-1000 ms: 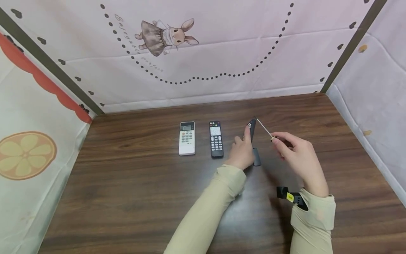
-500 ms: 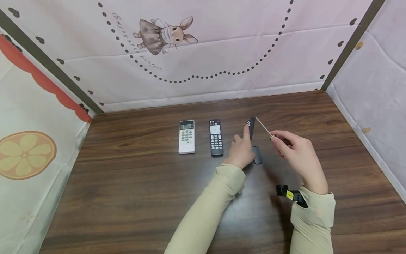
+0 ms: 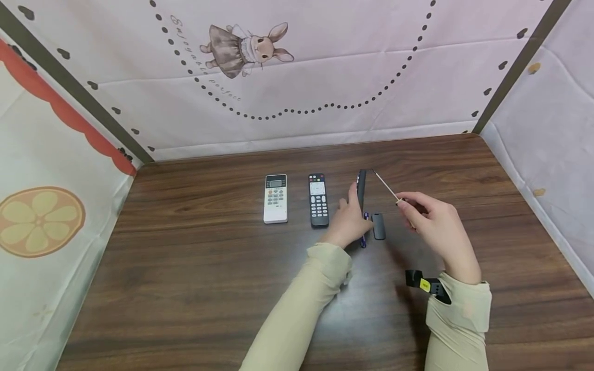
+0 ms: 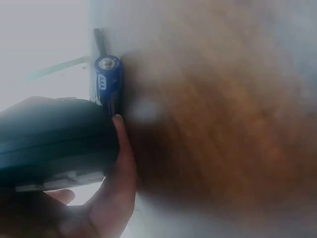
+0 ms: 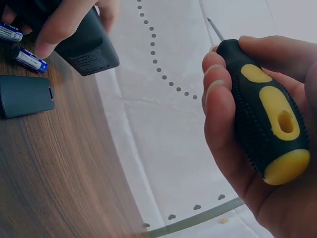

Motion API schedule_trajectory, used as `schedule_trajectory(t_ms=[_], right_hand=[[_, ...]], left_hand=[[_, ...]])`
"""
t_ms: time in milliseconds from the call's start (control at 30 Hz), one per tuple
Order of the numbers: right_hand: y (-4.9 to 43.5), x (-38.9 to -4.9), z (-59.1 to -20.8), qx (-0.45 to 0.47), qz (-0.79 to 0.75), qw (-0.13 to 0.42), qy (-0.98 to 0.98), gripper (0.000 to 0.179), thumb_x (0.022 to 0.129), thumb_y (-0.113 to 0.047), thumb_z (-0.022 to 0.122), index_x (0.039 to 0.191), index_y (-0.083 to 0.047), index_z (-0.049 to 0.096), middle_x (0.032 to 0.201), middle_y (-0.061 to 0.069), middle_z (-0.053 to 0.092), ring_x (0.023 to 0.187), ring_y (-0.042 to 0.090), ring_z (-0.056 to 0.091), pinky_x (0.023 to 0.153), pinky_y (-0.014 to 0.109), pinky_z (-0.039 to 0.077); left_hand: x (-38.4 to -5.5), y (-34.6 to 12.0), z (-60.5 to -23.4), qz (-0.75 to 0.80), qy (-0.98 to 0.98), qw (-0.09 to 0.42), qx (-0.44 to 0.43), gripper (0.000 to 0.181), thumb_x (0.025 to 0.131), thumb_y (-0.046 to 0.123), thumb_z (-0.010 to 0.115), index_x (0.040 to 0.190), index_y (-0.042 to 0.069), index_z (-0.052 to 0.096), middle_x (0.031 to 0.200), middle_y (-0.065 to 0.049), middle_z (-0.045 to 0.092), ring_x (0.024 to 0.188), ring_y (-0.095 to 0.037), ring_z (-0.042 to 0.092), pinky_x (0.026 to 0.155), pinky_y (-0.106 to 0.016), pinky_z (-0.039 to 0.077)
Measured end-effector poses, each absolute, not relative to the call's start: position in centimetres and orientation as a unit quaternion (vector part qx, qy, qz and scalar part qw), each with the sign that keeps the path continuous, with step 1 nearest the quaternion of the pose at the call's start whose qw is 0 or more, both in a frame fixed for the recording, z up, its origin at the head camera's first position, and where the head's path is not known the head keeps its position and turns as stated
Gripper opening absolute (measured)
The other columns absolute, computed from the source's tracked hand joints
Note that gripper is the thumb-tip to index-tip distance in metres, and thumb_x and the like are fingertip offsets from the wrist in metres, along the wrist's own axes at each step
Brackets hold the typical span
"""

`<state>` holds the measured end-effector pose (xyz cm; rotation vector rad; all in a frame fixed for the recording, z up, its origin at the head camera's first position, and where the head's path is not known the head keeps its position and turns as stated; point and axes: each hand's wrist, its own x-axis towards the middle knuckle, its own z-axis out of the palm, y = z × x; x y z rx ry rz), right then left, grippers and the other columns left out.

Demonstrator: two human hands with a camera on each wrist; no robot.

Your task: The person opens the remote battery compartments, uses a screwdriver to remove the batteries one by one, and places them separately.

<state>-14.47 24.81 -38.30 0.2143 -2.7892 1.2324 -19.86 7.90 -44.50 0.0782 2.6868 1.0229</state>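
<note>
In the head view my left hand (image 3: 347, 225) grips a black remote control (image 3: 361, 189), which stands on edge above the table with its buttons facing left. Two blue AAA batteries (image 5: 29, 59) lie on the wood beneath that hand; one battery (image 4: 108, 82) shows its printed end in the left wrist view. Just right of them rests a dark battery cover (image 3: 378, 226). My right hand (image 3: 438, 229) holds a screwdriver (image 5: 270, 111) by its black and yellow handle. Its thin shaft points up and left, with the tip near the remote's top end but apart from it.
A white remote (image 3: 276, 201) and a second black remote (image 3: 318, 202) lie face up side by side, left of my left hand. Printed fabric (image 3: 325, 67) walls the back and sides of the brown wooden table (image 3: 195, 268).
My left hand has shifted slightly left and turned the remote more upright on its edge. The batteries have come into sight beside the cover. The right hand and screwdriver stay nearly still.
</note>
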Motion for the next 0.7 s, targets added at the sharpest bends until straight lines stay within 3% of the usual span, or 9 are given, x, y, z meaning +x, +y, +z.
schedule_trajectory(t_ms=[233, 500, 700], right_hand=[[24.8, -14.6, -38.5, 0.069, 0.403, 0.036, -0.912, 0.030, 0.089, -0.041, 0.049, 0.109, -0.020, 0.060, 0.073, 0.003, 0.058, 0.059, 0.015, 0.053, 0.050, 0.028, 0.044], [24.7, -14.8, -38.5, 0.062, 0.399, 0.030, -0.914, 0.031, 0.089, -0.042, 0.049, 0.109, -0.021, 0.059, 0.073, 0.003, 0.058, 0.060, 0.015, 0.053, 0.051, 0.028, 0.043], [24.6, -14.7, -39.1, 0.065, 0.398, 0.020, -0.915, 0.029, 0.089, -0.039, 0.051, 0.109, -0.020, 0.059, 0.072, 0.004, 0.058, 0.060, 0.017, 0.054, 0.052, 0.028, 0.043]], left_hand=[[-19.7, 7.0, -45.2, 0.409, 0.901, 0.144, 0.028, 0.101, 0.072, 0.025, 0.069, 0.142, 0.030, -0.004, 0.117, -0.018, 0.043, 0.080, -0.024, 0.053, 0.063, -0.034, 0.045], [-19.6, 5.5, -45.5, 0.517, 0.841, 0.155, 0.027, 0.100, 0.072, 0.020, 0.072, 0.143, 0.026, 0.001, 0.128, -0.020, 0.039, 0.103, -0.030, 0.049, 0.081, -0.043, 0.043], [-17.9, 4.0, -46.3, 0.568, 0.801, 0.186, 0.030, 0.093, 0.077, 0.016, 0.067, 0.141, 0.031, 0.001, 0.127, -0.017, 0.041, 0.101, -0.026, 0.050, 0.081, -0.039, 0.042]])
